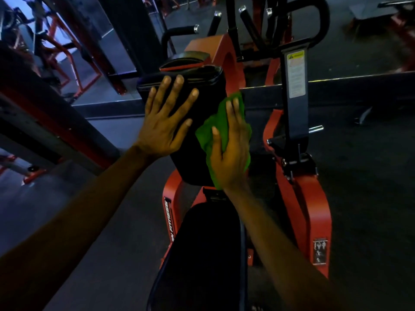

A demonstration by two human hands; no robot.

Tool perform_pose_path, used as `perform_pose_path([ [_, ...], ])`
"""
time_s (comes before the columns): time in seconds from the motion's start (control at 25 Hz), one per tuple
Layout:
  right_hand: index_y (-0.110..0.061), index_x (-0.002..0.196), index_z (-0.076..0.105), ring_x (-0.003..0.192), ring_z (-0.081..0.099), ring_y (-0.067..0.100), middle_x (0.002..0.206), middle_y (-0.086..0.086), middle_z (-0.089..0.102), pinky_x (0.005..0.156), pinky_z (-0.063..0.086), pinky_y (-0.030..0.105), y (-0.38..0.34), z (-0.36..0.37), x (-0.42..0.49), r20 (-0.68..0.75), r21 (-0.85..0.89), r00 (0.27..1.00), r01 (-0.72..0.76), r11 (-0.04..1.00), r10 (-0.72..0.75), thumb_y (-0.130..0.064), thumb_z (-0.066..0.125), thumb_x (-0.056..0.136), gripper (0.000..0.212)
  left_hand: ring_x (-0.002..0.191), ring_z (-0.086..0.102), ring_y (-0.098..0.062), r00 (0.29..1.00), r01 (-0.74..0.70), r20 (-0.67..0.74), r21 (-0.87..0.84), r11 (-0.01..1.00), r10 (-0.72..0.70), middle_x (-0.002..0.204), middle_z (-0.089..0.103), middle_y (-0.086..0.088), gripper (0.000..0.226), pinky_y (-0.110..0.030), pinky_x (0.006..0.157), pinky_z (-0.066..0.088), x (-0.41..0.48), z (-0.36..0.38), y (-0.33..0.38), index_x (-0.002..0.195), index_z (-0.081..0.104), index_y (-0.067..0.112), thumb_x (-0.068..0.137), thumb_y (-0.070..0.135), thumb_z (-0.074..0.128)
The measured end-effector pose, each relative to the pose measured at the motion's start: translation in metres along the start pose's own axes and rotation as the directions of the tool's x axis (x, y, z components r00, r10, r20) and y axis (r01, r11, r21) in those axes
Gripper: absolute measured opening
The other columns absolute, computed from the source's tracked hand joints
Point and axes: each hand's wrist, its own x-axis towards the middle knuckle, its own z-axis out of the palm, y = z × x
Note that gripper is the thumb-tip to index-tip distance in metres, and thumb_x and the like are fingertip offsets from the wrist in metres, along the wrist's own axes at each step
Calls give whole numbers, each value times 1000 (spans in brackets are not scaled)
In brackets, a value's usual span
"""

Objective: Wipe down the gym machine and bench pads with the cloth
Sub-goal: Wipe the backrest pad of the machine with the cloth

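Item: upright pad (202,108), at 12 o'clock of the seat pad (208,243). You are bracing it with your left hand (165,126), fingers spread flat. Item: green cloth (215,124), at the pad's 3 o'clock edge; your right hand (231,153), apart from the left, is pressing it with straight fingers. Risk: nothing is pinching the cloth, so it may be slipping free toward the orange frame (314,198)

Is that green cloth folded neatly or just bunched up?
Bunched up: the green cloth shows uneven crumpled folds under the right hand, pressed on the black pad.
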Motion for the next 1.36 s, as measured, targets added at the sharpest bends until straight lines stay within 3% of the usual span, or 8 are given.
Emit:
perform_pose_path([
  [0.12,2,149,37,148,35,28,157,18,38,118,33,43,2,4,7,3,-30,999,47,998,-47,-27,59,99,62,154,-9,-20,1000,-2,16,-5,1000,2,167,-12,4,64,-44,122,-3,0,0,1,160,8,27,105,33,40],
  [0.28,-16,157,19,149,31,27,161,2,26,112,39,53,46,-5,-79,92,-88,992,-81,993,89,-44,46,104,66,154,-8,-20,1000,-2,-8,25,1000,2,167,-11,3,62,-43,122,-2,-1,2,0,160,9,27,105,34,38],
  [0.56,-4,147,44,142,43,25,153,12,46,113,40,46,14,-4,-32,-14,23,995,-99,995,100,-19,47,104,46,154,-5,-21,999,-9,-37,31,999,10,167,-8,2,62,-43,123,0,-1,5,-1,160,13,26,105,35,38],
  [0.68,0,146,44,142,43,26,151,13,47,113,38,49,5,2,8,-43,64,997,-67,996,70,-24,49,103,49,154,-4,-21,999,-1,-50,50,999,3,168,-8,2,62,-44,123,2,0,8,-1,160,13,27,104,36,39],
  [0.88,-2,152,27,150,29,22,159,12,32,117,33,52,49,-6,-85,98,13,976,-197,980,195,-47,44,104,68,154,-5,-21,998,-19,-61,56,998,22,168,-9,2,64,-43,123,0,-2,8,-2,160,12,27,103,35,40],
  [1.0,0,149,35,145,37,22,154,10,38,113,39,50,49,-7,-95,31,-1,963,-266,964,266,-43,38,107,61,154,-4,-22,997,-11,-70,43,999,14,168,-8,2,64,-43,123,1,0,8,-2,160,15,26,102,35,42],
  [1.16,-1,145,43,143,41,25,151,12,46,116,34,37,8,4,-34,-71,20,989,-129,991,130,-32,45,105,51,154,-2,-22,998,-19,-64,33,999,21,168,-6,2,62,-44,123,3,-1,6,-3,159,20,24,103,34,44],
  [1.36,-5,151,31,145,36,30,155,11,34,113,39,51,31,4,-48,43,-137,999,14,990,-8,-44,56,100,68,154,4,-24,999,-33,-9,37,999,34,164,17,-11,57,-44,123,6,0,-6,-8,157,28,18,104,33,44],
])
